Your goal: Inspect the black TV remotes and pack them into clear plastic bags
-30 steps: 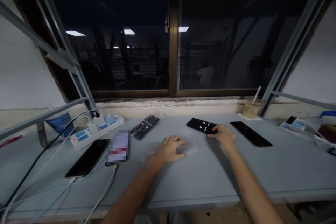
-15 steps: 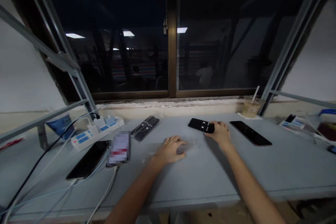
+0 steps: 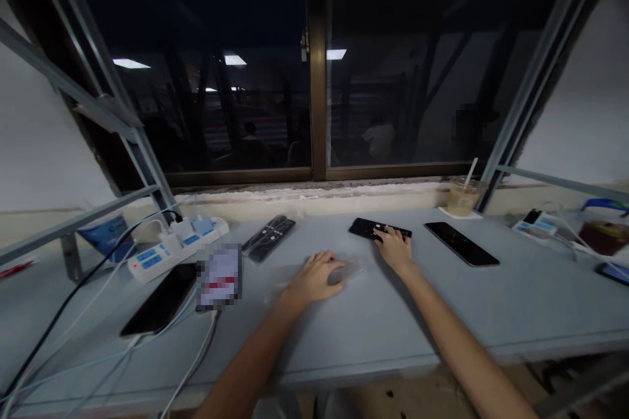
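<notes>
A black remote control [image 3: 362, 228] lies on the grey table, turned sideways in front of me. The fingertips of my right hand [image 3: 397, 249] rest on its buttons from above, slightly spread and not wrapped round it. My left hand [image 3: 317, 278] lies on a clear plastic sleeve [image 3: 351, 268]. Its fingers are bent, with the thumb apart from them, and the palm hides part of the plastic. Further left, a second remote control [image 3: 270, 237] lies in a clear wrapper.
A black phone [image 3: 462, 243] lies right of my hands, with a drink cup [image 3: 463, 196] behind it. To the left are a dark phone [image 3: 160, 301], a lit phone [image 3: 219, 278], a white power strip [image 3: 147, 260] and several cables. Metal frame posts flank the window.
My right hand has shifted left and eased from the remote's right end onto its buttons. The remote now lies more level across the table. My left hand stays on the plastic.
</notes>
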### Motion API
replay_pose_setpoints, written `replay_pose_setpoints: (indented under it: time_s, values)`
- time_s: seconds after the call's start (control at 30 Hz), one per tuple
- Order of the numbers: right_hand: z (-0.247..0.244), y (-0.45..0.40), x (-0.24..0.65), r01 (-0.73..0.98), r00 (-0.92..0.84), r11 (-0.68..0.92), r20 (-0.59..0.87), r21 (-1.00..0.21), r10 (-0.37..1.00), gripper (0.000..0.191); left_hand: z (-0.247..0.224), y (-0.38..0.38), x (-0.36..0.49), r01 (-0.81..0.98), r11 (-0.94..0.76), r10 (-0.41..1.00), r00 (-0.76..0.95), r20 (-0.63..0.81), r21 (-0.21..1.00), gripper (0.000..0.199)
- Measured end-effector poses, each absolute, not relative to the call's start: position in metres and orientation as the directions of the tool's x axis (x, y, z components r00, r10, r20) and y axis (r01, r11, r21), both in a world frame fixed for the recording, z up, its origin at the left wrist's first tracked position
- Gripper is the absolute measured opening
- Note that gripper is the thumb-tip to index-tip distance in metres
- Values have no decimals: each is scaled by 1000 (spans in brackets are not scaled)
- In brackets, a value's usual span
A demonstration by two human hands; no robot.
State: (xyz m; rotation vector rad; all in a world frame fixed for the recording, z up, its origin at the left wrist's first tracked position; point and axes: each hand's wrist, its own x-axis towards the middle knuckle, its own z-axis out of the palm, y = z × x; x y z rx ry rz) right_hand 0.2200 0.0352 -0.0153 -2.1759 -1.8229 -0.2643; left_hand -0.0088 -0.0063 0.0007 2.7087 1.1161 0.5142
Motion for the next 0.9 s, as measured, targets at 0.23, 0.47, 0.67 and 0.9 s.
replay_pose_setpoints:
  time_s: [0.23, 0.47, 0.67, 0.9]
  values:
    - [-16, 37, 219, 980, 199, -179, 326, -91, 924, 37, -3, -5, -8, 649, -710, 704, 666, 246, 274, 38]
    - [-18, 40, 220, 976, 204, -158, 379, -149, 902, 38, 6, 0, -11, 744, -584, 805, 480, 348, 325, 43]
    - [-15, 43, 223, 942, 230, -72, 472, -329, 851, 37, 11, 25, -43, 974, -57, 927, -30, 373, 220, 42]
    - [-17, 46, 220, 793, 247, 140, 522, -593, 817, 25, 2, 26, -60, 978, 159, 954, -187, 234, 133, 49]
